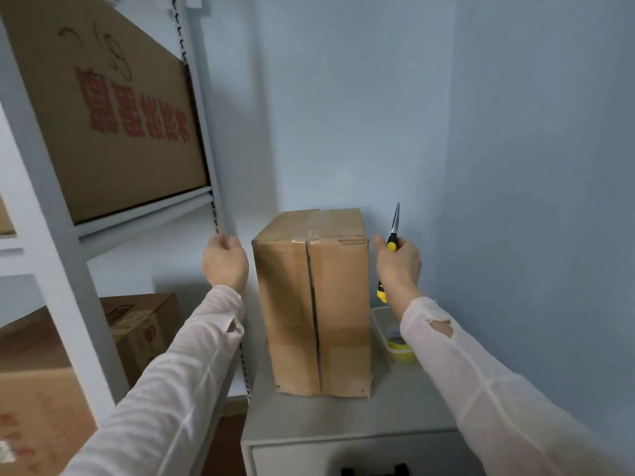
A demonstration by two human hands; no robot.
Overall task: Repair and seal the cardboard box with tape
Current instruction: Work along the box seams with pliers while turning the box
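Head view: cardboard box (314,304) upright on grey cabinet top (343,417), between our hands. Our left hand (225,264) loosely curled, empty; right hand (398,266) grips yellow-handled scissors (394,231), blades up. We judge box stiff, fairly light; best held by side walls, clear of open front seam.

On the upper shelf carton (113,159) I read a handwritten marker number (99,53), apparently 218, though the middle stroke could be a slash. Below it runs a row of five large red Chinese characters (134,111), too smeared for me to read. The smaller carton (144,324) on the lower shelf carries a small red round mark, and the near carton (31,400) has red print, both illegible.
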